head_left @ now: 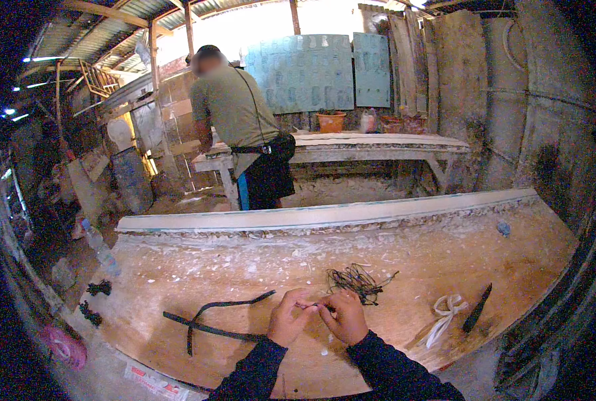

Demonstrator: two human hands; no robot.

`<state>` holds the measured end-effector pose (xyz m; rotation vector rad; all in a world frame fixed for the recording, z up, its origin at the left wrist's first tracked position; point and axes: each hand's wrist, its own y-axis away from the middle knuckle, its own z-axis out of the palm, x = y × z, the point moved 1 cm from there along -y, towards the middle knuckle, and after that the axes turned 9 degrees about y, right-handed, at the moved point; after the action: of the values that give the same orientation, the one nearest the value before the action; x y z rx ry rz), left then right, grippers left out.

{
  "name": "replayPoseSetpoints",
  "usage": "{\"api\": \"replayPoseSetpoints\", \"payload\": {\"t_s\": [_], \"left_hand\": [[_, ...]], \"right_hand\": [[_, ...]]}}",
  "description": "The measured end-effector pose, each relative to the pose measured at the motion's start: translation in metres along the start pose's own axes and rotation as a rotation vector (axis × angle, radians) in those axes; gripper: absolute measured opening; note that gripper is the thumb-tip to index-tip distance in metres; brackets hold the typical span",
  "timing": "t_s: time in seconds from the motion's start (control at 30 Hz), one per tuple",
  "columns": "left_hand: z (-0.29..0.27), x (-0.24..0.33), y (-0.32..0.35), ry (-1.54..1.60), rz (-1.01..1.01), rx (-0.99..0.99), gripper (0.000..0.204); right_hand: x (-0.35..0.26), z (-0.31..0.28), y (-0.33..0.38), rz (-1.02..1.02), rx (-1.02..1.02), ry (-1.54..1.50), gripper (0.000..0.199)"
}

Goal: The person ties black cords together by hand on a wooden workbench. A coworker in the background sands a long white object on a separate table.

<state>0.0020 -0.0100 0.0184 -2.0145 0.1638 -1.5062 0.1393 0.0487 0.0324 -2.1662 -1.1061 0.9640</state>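
My left hand (pixel 290 318) and my right hand (pixel 344 317) meet over the near middle of the wooden table (pixel 391 334). Fingertips of both are pinched together on a thin black cord, mostly hidden by the fingers. Just beyond my right hand lies a loose tangle of black cord (pixel 357 281). Flat black straps (pixel 208 329) lie crossed to the left, one running toward my left wrist. On the right are a knotted white plastic strip (pixel 443 317) and a slim, dark pointed tool (pixel 478 309), of a kind I cannot make out.
Small black bundles (pixel 99 288) lie at the left edge, near a clear plastic bottle (pixel 100 248). A pale raised board (pixel 325 212) borders the far side. Behind it, a person (pixel 238 113) leans over a second bench (pixel 378 142) holding an orange pot (pixel 331 122).
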Motion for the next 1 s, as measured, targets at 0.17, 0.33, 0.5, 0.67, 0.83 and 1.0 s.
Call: {"api": "replayPoseSetpoints", "payload": {"t_s": [0.17, 0.33, 0.5, 0.67, 0.83, 1.0], "left_hand": [[0.005, -0.004, -0.004, 0.418, -0.126, -0.02, 0.035], [0.004, -0.015, -0.002, 0.383, -0.185, 0.018, 0.034], [0.004, -0.018, -0.004, 0.454, -0.153, -0.011, 0.023], [0.0, -0.015, -0.002, 0.362, -0.178, -0.048, 0.012], [-0.003, -0.017, -0.003, 0.409, -0.274, -0.116, 0.011], [-0.002, -0.018, -0.002, 0.276, -0.221, -0.081, 0.01]], "right_hand": [[0.001, 0.007, 0.005, 0.123, -0.063, -0.114, 0.008], [0.011, 0.022, 0.01, 0.271, -0.167, -0.445, 0.008], [0.012, 0.028, 0.014, 0.429, -0.253, -0.855, 0.01], [0.006, 0.021, 0.011, 0.542, -0.303, -1.177, 0.014], [0.002, 0.014, 0.007, 0.621, -0.357, -1.348, 0.014], [0.002, 0.011, 0.006, 0.661, -0.346, -1.368, 0.012]]}}
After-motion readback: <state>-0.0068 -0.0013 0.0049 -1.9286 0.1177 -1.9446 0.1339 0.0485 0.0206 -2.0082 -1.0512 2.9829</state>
